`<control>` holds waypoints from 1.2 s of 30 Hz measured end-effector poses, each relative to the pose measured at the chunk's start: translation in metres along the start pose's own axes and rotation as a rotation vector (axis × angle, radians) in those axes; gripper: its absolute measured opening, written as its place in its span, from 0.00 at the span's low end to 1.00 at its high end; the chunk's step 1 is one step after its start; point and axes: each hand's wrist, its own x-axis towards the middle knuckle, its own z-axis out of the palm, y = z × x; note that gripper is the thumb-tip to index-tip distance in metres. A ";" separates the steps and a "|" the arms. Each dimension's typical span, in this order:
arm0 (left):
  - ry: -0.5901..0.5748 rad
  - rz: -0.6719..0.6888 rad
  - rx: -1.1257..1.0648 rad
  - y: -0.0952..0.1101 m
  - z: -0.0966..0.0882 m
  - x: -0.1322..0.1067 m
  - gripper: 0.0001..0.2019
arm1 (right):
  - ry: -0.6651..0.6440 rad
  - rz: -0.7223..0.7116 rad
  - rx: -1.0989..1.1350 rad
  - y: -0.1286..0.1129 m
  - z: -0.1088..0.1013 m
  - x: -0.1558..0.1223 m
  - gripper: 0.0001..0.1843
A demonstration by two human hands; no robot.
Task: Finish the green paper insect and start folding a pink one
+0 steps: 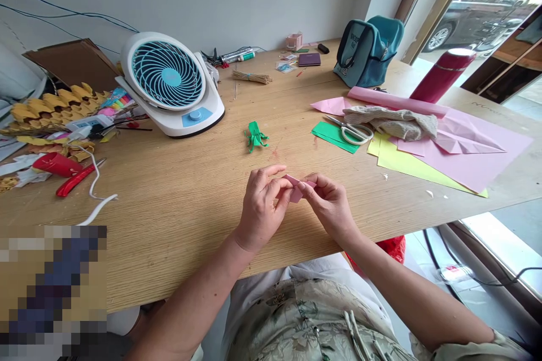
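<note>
A small folded piece of pink paper [296,194] is pinched between my two hands, just above the table's front part. My left hand [263,203] holds its left side between thumb and fingers. On the right side, my right hand [329,202] grips it with thumb and forefinger. The fingers cover much of the paper, so its full shape is hidden. Beyond my hands a green folded-paper figure [256,136] with thin legs rests on the wood. To the right lie green paper sheets [332,136] with white-handled scissors [356,134] on them.
Pink sheets [486,161], yellow paper [417,166] and a grey glove [393,121] lie on the right. Behind them stand a dark red bottle [442,74] and a teal bag [366,53]. A white fan [173,87] stands left, near red-handled pliers [78,179] and a red cup [57,163].
</note>
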 end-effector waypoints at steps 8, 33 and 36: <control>-0.071 -0.154 -0.217 0.001 0.001 0.000 0.03 | -0.018 -0.004 -0.073 0.001 0.000 -0.001 0.20; -0.667 -1.010 -1.370 -0.008 -0.011 0.011 0.21 | -0.329 0.052 0.218 -0.010 -0.007 0.004 0.13; -0.449 -0.883 -1.170 -0.008 -0.011 0.011 0.23 | -0.162 0.067 0.151 -0.003 -0.007 0.006 0.15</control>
